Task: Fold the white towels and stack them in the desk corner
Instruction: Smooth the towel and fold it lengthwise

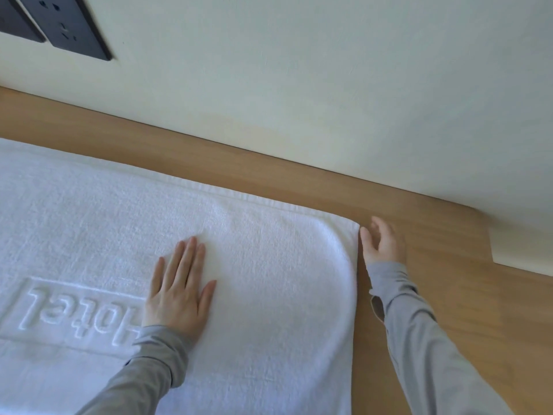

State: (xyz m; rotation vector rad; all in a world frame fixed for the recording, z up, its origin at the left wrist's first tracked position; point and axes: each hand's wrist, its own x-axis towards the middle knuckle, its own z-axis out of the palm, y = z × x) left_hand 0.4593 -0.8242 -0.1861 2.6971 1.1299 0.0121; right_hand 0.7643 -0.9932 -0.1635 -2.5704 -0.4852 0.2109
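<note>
Our left grip [179,290], spread flat, pins the white towel [269,265] to the desk [419,295]; our right grip [383,242], loosely spread beside its edge, likely squares it.

You have one white towel [269,280] on one wooden desk [449,295], and the towel carries one embossed word [74,316] inside one raised frame. Two hands in view, left hand [179,289] and right hand [383,241], with two grey sleeves [419,339]. On the one wall [329,85]: two dark socket plates [65,22], one cut off at the left edge.
</note>
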